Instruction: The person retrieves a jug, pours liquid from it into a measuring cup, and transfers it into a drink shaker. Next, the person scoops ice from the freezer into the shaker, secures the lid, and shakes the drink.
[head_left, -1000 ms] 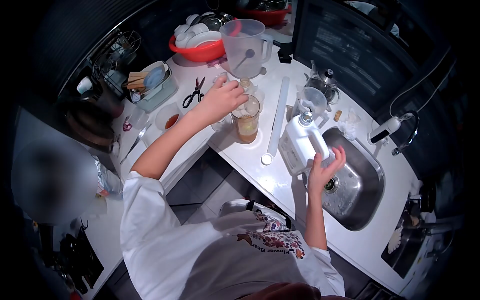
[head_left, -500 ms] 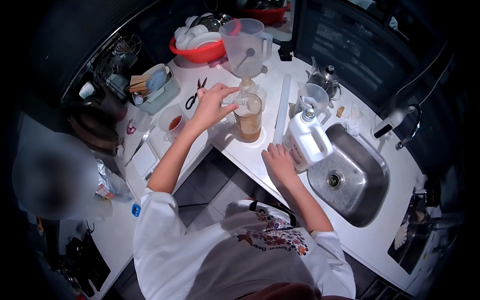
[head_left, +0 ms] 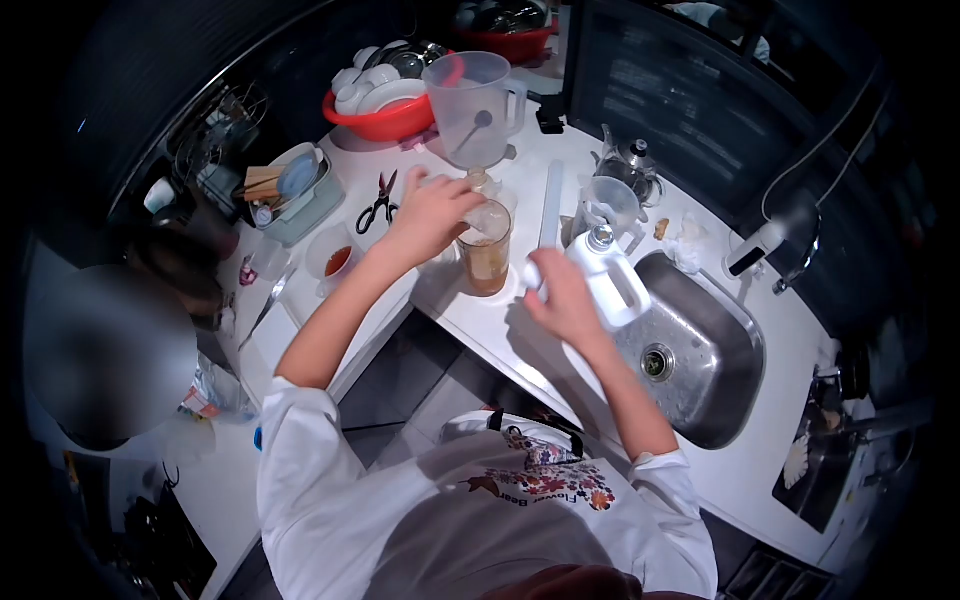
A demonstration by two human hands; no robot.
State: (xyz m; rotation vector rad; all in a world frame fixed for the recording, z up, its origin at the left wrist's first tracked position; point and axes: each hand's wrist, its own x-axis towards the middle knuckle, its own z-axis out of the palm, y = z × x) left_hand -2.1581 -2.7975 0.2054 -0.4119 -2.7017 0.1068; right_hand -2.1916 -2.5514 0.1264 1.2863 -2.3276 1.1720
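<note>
My left hand (head_left: 435, 212) has its fingers closed on a small clear cup (head_left: 484, 220), tilted at the rim of a tall glass (head_left: 487, 268) with brownish liquid. Behind that glass is a clear bottle (head_left: 482, 182), partly hidden by my fingers. In my right hand (head_left: 565, 298) a white cap (head_left: 535, 277) is pinched between the fingers, just above the counter. The white jug (head_left: 612, 282) stands uncapped to the right of that hand, its handle facing the sink.
A sink (head_left: 700, 350) lies to the right. Black scissors (head_left: 378, 205), a cup of reddish liquid (head_left: 335, 262) and a green bin (head_left: 300, 205) are on the left. At the back stand a large pitcher (head_left: 470, 115) and a red basin (head_left: 385, 122); a measuring jug (head_left: 608, 208) is behind the white jug.
My right hand has let go of the white jug, moved left to the counter and picked up the white cap. My left hand has brought the small clear cup to the glass rim.
</note>
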